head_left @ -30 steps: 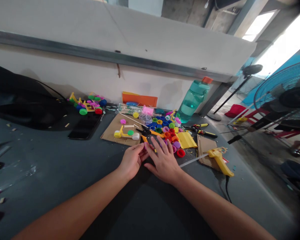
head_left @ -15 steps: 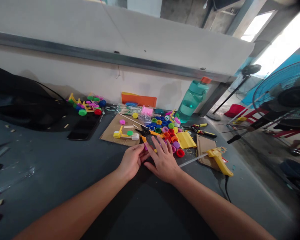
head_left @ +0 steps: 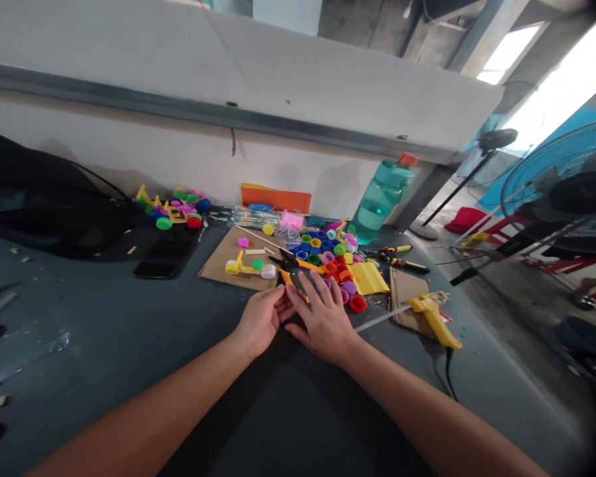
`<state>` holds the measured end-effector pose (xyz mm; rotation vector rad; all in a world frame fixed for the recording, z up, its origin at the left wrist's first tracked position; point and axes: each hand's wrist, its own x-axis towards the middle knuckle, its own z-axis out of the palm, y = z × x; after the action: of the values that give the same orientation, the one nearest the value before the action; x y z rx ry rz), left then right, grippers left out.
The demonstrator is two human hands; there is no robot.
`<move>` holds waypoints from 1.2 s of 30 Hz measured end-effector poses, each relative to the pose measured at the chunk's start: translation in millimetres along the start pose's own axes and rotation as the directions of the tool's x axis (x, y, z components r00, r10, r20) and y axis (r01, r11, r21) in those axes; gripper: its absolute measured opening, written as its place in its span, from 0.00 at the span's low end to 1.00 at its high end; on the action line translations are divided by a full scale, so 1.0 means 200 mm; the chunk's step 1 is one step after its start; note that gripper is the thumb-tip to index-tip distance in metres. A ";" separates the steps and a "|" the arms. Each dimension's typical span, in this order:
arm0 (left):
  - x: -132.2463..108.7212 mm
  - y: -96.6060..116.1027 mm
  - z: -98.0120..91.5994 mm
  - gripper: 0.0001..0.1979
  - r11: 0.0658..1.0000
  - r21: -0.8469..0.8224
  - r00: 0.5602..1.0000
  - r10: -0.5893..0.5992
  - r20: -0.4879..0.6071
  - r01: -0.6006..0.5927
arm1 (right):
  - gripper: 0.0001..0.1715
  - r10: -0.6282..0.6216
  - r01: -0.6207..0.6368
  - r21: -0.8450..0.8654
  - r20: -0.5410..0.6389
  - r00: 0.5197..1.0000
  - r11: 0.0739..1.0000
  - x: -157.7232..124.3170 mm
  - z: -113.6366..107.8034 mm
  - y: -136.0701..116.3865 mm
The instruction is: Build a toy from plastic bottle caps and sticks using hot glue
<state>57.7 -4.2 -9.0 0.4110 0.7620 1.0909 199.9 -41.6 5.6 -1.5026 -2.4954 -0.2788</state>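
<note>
My left hand (head_left: 259, 322) is closed near the table's front, its thumb and fingertips pinched together. What they hold, if anything, is hidden behind my right fingers. My right hand (head_left: 326, 323) lies palm down beside it with the fingers stretched and apart, its index finger touching or almost touching the left fingertips. Just beyond them are orange-handled pliers (head_left: 287, 277) and a spread of colourful bottle caps (head_left: 331, 267). On a cardboard sheet (head_left: 213, 268) to the left rests a small yellow assembly (head_left: 234, 266) with a green cap (head_left: 258, 264) and a white cap (head_left: 268, 271).
A yellow glue gun (head_left: 436, 320) lies on cardboard at the right, its cord trailing forward. Behind the caps stands a teal water bottle (head_left: 380, 202). A phone (head_left: 161, 255), a black bag (head_left: 44, 205) and colourful cap toys (head_left: 176, 209) sit at the left.
Both hands stay nearly in place, with only slight finger movement. A purple bit visible at the left fingertips before is now covered.
</note>
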 end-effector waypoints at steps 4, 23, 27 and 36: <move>-0.01 0.00 0.00 0.05 1.000 0.008 1.000 0.017 0.004 -0.017 | 0.38 -0.005 0.005 0.010 -0.005 1.000 1.000 0.00 0.00 0.00; -0.01 0.00 0.01 0.05 0.999 -0.004 0.999 0.042 -0.011 -0.042 | 0.39 -0.018 0.019 0.026 -0.022 1.000 0.999 -0.01 -0.01 -0.01; -0.01 -0.01 0.01 0.05 0.999 -0.003 0.999 0.036 -0.012 -0.036 | 0.38 -0.004 0.004 0.030 -0.020 1.000 1.000 -0.01 -0.01 -0.01; -0.02 0.00 0.02 0.05 0.999 0.003 0.999 0.043 -0.022 -0.043 | 0.39 -0.003 0.004 0.057 -0.015 1.000 0.998 -0.01 0.02 0.00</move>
<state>59.6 -7.3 -6.0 0.4200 0.7771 1.1358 200.4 -41.6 2.0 -1.4691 -2.4727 -0.2170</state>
